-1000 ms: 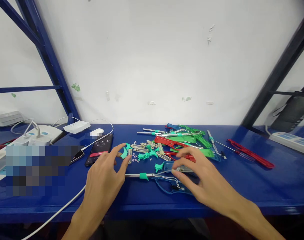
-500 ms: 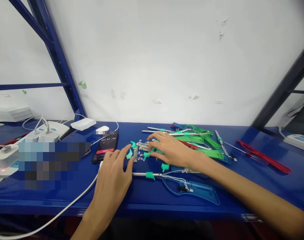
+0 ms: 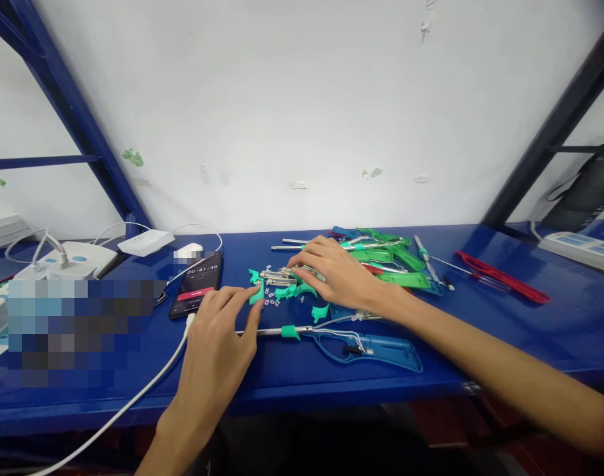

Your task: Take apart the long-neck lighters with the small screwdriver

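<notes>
My left hand [image 3: 221,330] is at the near left of a pile of small parts. Its thumb and index finger close around a teal plastic piece [image 3: 257,295]. My right hand [image 3: 334,271] reaches over the pile from the right, palm down, with curved fingers and the thumb apart. Its fingertips are at small clear and metal cylinders [image 3: 280,281]; part of the pile is hidden under the palm. More teal pieces lie about, one loose piece [image 3: 320,313] below the right hand. In front lies an opened blue lighter shell [image 3: 388,352] with wires and a metal tube [image 3: 266,331].
Green shells [image 3: 405,280] and metal tubes lie heaped behind my right hand. A red shell [image 3: 503,276] is further right. At left are a phone [image 3: 196,285] showing a timer, a white cable [image 3: 147,380] and a power strip [image 3: 81,261]. A white wall [image 3: 302,112] stands behind.
My view has shifted, so the scene sits further left and higher. My left hand and the teal piece have moved right, relative to the table. My right hand has lifted slightly, uncovering more of the pile.
</notes>
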`<control>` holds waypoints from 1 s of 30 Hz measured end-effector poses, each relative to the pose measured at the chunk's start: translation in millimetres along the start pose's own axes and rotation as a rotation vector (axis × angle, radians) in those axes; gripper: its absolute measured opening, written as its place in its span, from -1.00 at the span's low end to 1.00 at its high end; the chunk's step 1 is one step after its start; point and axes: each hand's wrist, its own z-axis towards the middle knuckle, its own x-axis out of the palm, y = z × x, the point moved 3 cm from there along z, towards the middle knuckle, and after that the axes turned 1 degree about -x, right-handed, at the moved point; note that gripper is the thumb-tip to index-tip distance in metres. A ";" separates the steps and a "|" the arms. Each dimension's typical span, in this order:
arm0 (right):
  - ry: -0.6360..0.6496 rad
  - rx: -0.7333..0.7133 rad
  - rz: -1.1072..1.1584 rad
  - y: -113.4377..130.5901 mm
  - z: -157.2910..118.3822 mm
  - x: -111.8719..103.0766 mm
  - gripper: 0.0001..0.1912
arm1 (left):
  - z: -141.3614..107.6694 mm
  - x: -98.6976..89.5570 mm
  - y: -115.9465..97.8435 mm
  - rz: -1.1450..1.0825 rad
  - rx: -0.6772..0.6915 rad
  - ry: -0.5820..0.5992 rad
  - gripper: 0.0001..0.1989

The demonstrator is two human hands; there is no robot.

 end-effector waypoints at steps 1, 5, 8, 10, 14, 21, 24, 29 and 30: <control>-0.019 0.014 0.000 -1.6 0.0 -0.3 -0.71 | 0.2 0.0 -0.4 -0.020 0.008 -0.002 -0.80; -0.054 0.028 -0.011 -4.8 3.8 -12.4 -0.71 | 0.8 -1.6 -2.1 -0.092 0.027 0.011 -0.86; -0.074 0.048 -0.010 3.3 -0.5 -38.7 -0.64 | 1.3 -4.0 -3.0 -0.142 0.025 0.039 -0.91; -0.112 0.178 0.018 12.9 -15.3 -57.7 -0.63 | 1.8 -5.5 -2.7 -0.171 -0.005 0.045 -0.90; -0.051 0.408 0.000 37.4 -67.1 -71.1 -0.66 | 3.3 -6.6 -2.0 -0.240 -0.073 0.051 -0.80; 0.210 0.395 -0.150 54.7 -112.0 -51.4 -0.64 | -5.9 -13.7 -28.7 -0.448 -0.084 0.153 -0.86; 0.233 0.434 -0.114 56.3 -110.3 -48.2 -0.71 | -16.5 -12.0 -51.2 -0.637 -0.167 0.345 -0.91; 0.293 0.438 -0.012 56.5 -105.3 -46.5 -0.73 | -22.2 0.0 -77.6 -0.710 -0.131 0.461 -0.89; 0.298 0.444 0.005 56.0 -105.2 -46.2 -0.73 | -22.5 3.4 -79.0 -0.713 -0.127 0.480 -0.88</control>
